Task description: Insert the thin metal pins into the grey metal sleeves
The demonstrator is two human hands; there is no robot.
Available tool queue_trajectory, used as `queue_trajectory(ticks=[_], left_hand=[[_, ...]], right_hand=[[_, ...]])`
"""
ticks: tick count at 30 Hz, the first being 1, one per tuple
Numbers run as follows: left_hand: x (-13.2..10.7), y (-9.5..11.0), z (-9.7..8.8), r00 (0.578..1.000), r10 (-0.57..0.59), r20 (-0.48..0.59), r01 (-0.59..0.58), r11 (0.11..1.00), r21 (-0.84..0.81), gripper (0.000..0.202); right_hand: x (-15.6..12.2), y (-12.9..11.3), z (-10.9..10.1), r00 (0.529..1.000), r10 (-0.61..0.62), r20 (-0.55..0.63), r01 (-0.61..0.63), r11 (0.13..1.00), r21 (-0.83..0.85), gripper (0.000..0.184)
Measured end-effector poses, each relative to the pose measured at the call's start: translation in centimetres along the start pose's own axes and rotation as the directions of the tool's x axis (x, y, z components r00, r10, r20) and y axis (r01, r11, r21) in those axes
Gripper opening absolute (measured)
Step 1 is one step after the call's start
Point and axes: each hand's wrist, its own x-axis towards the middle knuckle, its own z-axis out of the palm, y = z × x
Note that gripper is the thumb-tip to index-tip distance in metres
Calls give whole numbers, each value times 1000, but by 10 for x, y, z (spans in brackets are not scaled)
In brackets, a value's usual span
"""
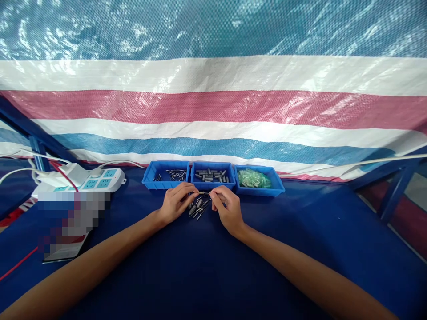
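My left hand (176,202) and my right hand (227,206) meet over a dark blue tabletop (200,275), fingers pinched together. Between their fingertips they hold a thin metal pin (204,193) level with the table. Just below it lies a small pile of grey metal pieces (199,207). Behind the hands stand three blue trays in a row: the left tray (148,181) holds dark pins, the middle tray (193,183) holds grey cylinders, the right tray (275,189) holds pale green pieces.
A white power strip (100,179) with cables lies at the left, next to a blurred flat object (66,222). A striped tarpaulin (213,106) hangs behind the trays. A blue metal frame (396,186) stands at the right.
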Motion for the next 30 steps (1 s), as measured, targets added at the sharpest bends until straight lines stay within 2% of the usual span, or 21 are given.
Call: queue_trajectory(ticks=[23, 30], left_hand=[[-3, -7, 1, 999, 11, 51, -8, 998, -54, 9], [-4, -6, 1, 998, -37, 59, 37, 999, -1, 12]], right_hand=[[0, -1, 0, 999, -43, 11, 44, 997, -63, 15], [0, -1, 0, 998, -68, 8, 68, 995, -77, 17]])
